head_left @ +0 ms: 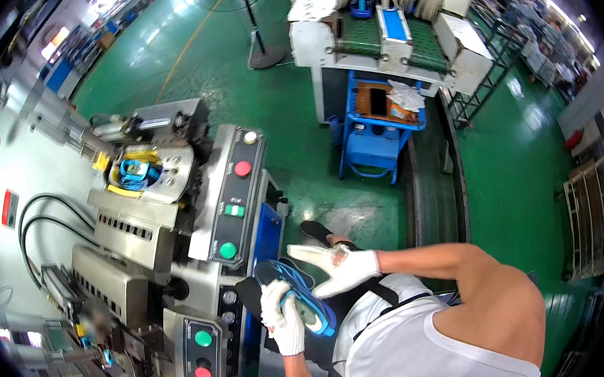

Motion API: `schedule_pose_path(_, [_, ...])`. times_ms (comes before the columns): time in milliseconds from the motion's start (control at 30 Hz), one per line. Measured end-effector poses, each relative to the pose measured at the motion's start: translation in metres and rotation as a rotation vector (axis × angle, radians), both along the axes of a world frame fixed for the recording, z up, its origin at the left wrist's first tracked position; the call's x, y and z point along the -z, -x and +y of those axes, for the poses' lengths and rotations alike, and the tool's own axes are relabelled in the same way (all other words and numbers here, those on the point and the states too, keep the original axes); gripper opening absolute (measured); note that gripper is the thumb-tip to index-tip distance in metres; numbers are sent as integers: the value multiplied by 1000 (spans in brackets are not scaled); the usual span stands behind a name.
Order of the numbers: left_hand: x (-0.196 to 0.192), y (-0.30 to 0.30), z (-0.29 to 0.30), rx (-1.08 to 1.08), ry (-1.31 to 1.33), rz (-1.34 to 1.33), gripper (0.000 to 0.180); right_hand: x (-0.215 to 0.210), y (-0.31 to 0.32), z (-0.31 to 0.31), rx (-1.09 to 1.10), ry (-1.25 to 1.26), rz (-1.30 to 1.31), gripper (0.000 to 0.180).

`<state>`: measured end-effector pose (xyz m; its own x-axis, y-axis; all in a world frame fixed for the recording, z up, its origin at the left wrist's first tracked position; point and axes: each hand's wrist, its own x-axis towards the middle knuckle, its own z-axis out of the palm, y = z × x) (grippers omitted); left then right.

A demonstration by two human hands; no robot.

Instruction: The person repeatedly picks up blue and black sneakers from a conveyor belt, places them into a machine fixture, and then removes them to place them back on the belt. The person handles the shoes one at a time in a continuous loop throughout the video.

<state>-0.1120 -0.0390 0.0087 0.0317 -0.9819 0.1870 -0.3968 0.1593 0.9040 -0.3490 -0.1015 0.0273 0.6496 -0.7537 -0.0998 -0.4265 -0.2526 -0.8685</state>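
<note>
Head view. Both gloved hands hold a dark blue shoe (293, 290), sole up, just in front of the machine's control panel (234, 194). Left hand (283, 318) is closed around the heel end; right hand (337, 266) lies flat w/ fingers spread along the shoe's far side. A second blue shoe (134, 173) sits in the machine's fixture, upper left.
</note>
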Motion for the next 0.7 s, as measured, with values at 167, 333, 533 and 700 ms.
schedule_pose_path(167, [-70, 110, -70, 212, 339, -52, 36, -16, 62, 71, 296, 144, -137, 121])
schedule_pose_path(333, [-144, 257, -119, 670, 674, -46, 56, -5, 125, 38, 1104, 472, -117, 95])
schedule_pose_path(533, [-108, 269, -126, 856, 706, 13, 65, -65, 248, -77, 1591, 667, -1179, 39])
schedule_pose_path(700, [-9, 192, -95, 726, 332, -51, 55, -1, 511, -161, 1546, 858, 942, 45])
